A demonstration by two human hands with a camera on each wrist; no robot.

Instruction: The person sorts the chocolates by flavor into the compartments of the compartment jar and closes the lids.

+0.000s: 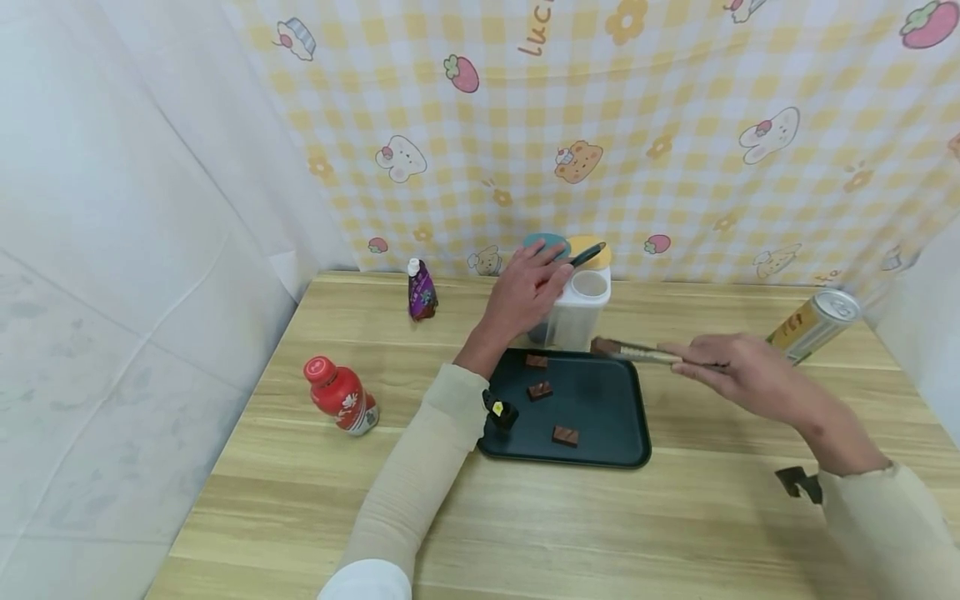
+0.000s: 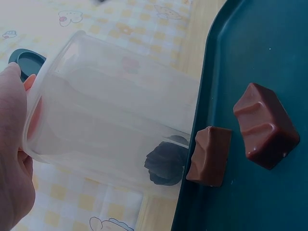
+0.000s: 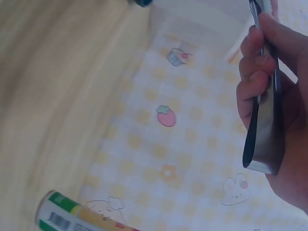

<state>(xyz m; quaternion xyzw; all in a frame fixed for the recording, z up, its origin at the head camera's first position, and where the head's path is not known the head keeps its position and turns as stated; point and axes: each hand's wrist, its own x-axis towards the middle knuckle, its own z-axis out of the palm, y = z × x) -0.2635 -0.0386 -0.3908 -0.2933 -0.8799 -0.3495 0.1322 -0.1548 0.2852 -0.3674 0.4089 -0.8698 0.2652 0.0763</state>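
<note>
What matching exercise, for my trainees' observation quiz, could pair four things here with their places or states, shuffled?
Things
1. Red plastic bottle
2. Silver metal tongs
3. Dark rectangular tray
4. Yellow-and-silver metal can

Places or states
A. Bearing brown chocolate pieces
B. Right part of the wooden table
C. Held in the right hand
D. Left of the tray

Pairs: 1-D, 2-C, 3-A, 4-B

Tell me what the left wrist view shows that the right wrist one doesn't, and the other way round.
Only the left wrist view shows two chocolates on the tray and a dark lump seen through the container. Only the right wrist view shows the right hand, which grips the tongs, and the can. Both share the checked cloth and wooden table, and probably the container and tray, cropped at the right view's top edge.
</note>
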